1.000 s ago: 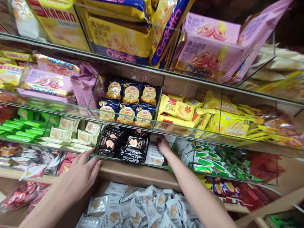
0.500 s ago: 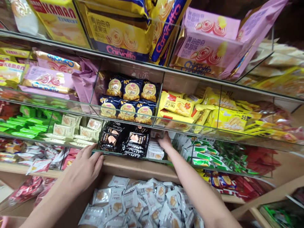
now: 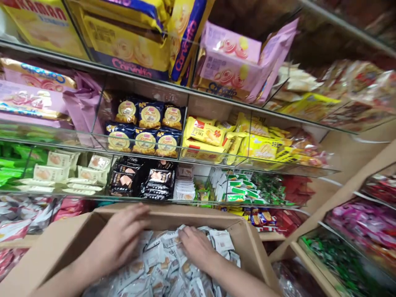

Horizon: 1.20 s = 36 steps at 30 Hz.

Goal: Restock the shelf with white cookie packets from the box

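Observation:
Both my hands are down inside an open cardboard box [image 3: 249,247] filled with several small white snack packets [image 3: 161,258]. My left hand [image 3: 123,237] is smeared by motion; its fingers lie stretched over the packets near the box's far rim. My right hand [image 3: 195,247] rests palm down on the packets in the middle of the box, fingers spread, with nothing lifted. Straight above the box, a glass shelf compartment holds a stack of the same white packets [image 3: 185,190], beside black packets [image 3: 142,181].
Glass shelves [image 3: 198,154] rise in tiers behind the box, packed with blue-and-gold packets [image 3: 145,128], yellow packets [image 3: 216,136], green-and-white packets [image 3: 238,189] and large pink bags [image 3: 232,62]. A wooden rack [image 3: 337,198] with pink and green sweets stands at the right.
My right hand has drawn back out of the white-packet shelf compartment and dropped into the box. My left hand has left the shelf's front edge and moved into the box. The view has swung right.

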Each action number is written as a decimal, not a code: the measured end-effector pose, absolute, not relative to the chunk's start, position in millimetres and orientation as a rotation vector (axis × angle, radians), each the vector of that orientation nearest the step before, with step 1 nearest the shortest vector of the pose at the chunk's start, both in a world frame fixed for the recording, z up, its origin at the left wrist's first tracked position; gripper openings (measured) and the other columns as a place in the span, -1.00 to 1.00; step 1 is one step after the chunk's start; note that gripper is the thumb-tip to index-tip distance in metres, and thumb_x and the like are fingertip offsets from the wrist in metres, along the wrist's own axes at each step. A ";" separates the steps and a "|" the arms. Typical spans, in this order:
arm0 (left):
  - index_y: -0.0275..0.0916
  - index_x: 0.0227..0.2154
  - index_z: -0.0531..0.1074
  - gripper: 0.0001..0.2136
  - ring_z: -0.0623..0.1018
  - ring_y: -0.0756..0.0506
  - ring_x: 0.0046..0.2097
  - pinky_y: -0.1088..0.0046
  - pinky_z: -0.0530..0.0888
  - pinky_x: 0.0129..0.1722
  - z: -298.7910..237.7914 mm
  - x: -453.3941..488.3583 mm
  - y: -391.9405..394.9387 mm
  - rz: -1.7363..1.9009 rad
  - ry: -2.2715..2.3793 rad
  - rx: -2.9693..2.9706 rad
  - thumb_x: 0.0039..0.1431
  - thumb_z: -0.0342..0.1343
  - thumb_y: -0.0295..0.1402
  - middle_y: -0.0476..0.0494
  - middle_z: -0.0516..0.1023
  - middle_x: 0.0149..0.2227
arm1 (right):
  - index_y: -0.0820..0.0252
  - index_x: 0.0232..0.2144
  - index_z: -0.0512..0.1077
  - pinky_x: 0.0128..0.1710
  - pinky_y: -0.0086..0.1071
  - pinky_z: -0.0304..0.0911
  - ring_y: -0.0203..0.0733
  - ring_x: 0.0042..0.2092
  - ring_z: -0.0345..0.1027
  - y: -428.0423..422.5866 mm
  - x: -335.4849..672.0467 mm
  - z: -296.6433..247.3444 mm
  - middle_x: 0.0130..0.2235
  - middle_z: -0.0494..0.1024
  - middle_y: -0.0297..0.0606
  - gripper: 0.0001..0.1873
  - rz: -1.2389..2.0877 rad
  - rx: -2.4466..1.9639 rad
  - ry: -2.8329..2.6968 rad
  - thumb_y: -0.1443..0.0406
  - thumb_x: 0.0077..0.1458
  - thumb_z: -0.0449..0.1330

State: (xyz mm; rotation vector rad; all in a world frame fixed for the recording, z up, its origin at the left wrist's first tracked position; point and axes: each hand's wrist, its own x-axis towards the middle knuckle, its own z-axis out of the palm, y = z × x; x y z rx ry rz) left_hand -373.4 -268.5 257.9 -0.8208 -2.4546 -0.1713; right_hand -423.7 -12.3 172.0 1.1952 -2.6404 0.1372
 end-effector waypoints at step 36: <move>-0.22 -0.50 0.39 -0.53 0.42 -0.05 -0.56 0.51 0.34 -0.55 241.1 -364.4 -214.1 -1.692 -2.614 -0.100 0.15 -0.28 0.01 -0.02 0.48 -0.64 | 0.17 -0.30 0.42 -0.52 -0.48 0.16 -0.34 -0.50 0.25 -14.6 -412.4 240.2 -0.48 0.44 -0.36 -0.69 2.471 0.647 -2.259 0.17 -0.14 0.25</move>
